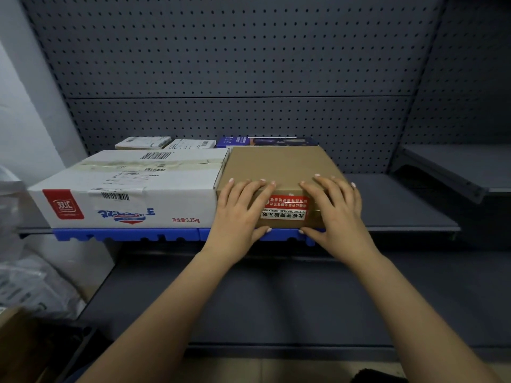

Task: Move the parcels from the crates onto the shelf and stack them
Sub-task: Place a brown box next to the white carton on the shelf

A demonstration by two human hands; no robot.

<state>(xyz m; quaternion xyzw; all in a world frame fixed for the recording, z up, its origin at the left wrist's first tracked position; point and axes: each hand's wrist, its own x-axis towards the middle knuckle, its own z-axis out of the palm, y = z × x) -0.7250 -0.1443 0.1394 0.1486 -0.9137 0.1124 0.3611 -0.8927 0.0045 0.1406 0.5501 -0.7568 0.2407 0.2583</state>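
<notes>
Left grip [239, 214] and right grip [336, 210] clasp brown parcel [279, 164] on grey shelf [401, 211], pegboard [249, 64] behind.

shelf [401, 205] grey | blue pallet [124, 234] on it | white box [124, 183], brown box [276, 164] atop

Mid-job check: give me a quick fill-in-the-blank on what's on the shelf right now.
1. The brown box stands to the ___ of the white box.
2. Both sit on a ___ plastic base.
3. The left hand and right hand grip the ___ box.
Missing: right; blue; brown.
</notes>
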